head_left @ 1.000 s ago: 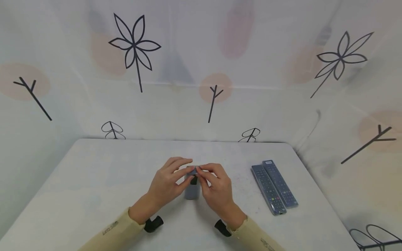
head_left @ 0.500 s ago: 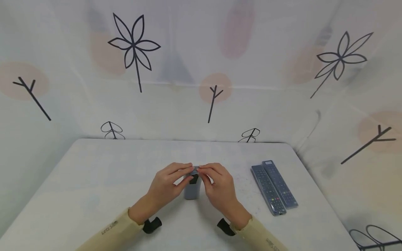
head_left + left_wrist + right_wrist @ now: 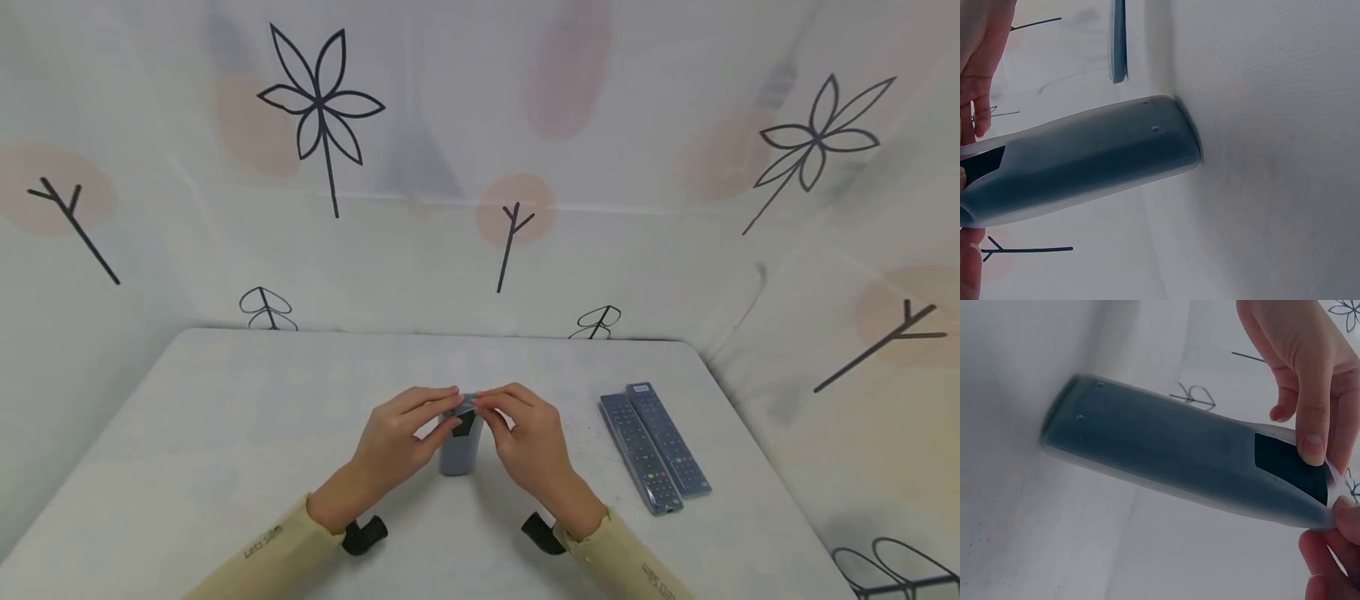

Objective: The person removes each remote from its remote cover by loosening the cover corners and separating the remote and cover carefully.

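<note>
A grey-blue remote control (image 3: 458, 458) in a clear plastic sleeve stands upright on the table, its lower end at the tabletop in both wrist views. Near its top is a black patch (image 3: 1288, 464). My left hand (image 3: 396, 433) pinches the sleeved top from the left, thumb in front by the patch and fingers behind. From the right, my right hand (image 3: 534, 435) pinches the sleeve's upper corner between thumb and fingers. Thin clear film (image 3: 1337, 480) shows between the hands in the right wrist view. Fingers partly cover the remote's top end.
Two more remote controls in clear covers, one left (image 3: 641, 454) and one right (image 3: 670, 440), lie side by side on the white table (image 3: 247, 433) at the right. Patterned cloth (image 3: 420, 275) surrounds the table's back and sides. A black strap end (image 3: 365, 536) hangs by each cuff.
The raised fingers of my left hand have come down to the top of the remote control. My right hand has shifted slightly right, still pinching the sleeve. The remote control stays upright in place.
</note>
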The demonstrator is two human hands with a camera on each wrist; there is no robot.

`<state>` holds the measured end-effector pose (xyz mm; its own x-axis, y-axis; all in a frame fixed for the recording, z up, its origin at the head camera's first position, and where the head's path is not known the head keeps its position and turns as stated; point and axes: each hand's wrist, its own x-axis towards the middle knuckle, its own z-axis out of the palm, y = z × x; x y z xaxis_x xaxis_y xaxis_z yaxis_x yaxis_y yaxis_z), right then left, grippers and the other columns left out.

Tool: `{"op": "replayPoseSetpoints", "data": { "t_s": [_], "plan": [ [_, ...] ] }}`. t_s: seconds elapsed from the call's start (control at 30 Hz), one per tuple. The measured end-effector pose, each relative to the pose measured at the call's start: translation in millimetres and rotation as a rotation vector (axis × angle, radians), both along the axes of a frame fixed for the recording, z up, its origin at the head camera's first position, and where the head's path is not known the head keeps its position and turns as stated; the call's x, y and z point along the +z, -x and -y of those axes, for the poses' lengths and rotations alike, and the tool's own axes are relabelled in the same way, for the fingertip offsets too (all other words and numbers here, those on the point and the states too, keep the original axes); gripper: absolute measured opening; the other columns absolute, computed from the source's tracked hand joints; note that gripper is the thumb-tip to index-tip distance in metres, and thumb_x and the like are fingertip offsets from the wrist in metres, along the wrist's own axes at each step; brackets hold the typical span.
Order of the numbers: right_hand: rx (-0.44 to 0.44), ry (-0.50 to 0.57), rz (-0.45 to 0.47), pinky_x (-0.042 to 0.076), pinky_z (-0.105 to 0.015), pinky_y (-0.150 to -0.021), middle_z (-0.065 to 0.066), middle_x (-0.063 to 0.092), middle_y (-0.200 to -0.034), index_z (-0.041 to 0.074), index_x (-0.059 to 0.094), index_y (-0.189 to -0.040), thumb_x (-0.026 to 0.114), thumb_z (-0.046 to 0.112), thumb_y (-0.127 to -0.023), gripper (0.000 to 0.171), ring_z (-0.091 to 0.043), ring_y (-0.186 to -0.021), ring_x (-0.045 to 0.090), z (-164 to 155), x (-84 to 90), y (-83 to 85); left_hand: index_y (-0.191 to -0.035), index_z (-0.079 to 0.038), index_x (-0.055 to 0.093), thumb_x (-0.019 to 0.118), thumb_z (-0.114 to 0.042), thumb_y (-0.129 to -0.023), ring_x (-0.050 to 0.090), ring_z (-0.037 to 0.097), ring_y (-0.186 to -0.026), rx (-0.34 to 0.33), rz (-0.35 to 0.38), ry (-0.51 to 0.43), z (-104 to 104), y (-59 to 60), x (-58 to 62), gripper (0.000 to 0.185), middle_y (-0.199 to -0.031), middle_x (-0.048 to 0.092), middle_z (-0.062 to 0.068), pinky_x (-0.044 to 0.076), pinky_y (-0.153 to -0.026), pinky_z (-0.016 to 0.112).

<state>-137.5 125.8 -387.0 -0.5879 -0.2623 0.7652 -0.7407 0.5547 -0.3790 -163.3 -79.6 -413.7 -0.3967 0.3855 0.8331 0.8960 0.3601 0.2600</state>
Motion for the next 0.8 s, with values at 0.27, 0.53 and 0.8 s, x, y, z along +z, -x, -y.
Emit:
{"op": "replayPoseSetpoints", "data": {
  "t_s": [0.27, 0.53, 0.8],
  "plan": [
    [-0.023, -0.031, 0.043, 0.052, -0.020, -0.062, -0.002, 0.071, -0.089, 0.005, 0.076, -0.093, 0.080, -0.007, -0.079, 0.019, -0.011, -0.077, 0.068, -2.4, 5.9, 2.1, -0.114, -0.001, 0.073, 0.085, -0.004, -0.076, 0.069, 0.020, -0.100, -0.009, -0.002, -0.008, 0.9, 1.0, 0.1, 0.040, -0.114, 0.070, 0.010, 0.055, -0.080, 0.025],
    [-0.019, -0.025, 0.109, 0.045, -0.021, -0.053, -0.004, 0.072, -0.085, 0.006, 0.077, -0.092, 0.077, -0.002, -0.083, 0.012, -0.008, -0.066, 0.058, -5.5, 11.0, 5.1, -0.114, 0.000, 0.073, 0.084, -0.003, -0.077, 0.069, 0.021, -0.100, -0.024, 0.034, -0.021, 0.7, -0.5, 0.5, 0.040, -0.114, 0.070, 0.010, 0.055, -0.081, 0.025],
    [-0.033, -0.019, 0.113, 0.046, -0.023, -0.054, 0.000, 0.071, -0.082, 0.006, 0.077, -0.090, 0.078, -0.006, -0.080, 0.016, -0.007, -0.064, 0.055, -5.6, 13.4, 9.3, -0.114, 0.000, 0.073, 0.084, -0.003, -0.078, 0.069, 0.018, -0.093, -0.023, 0.052, -0.031, -0.1, -0.5, 1.6, 0.038, -0.114, 0.070, 0.010, 0.054, -0.071, 0.018]
  ]
}}
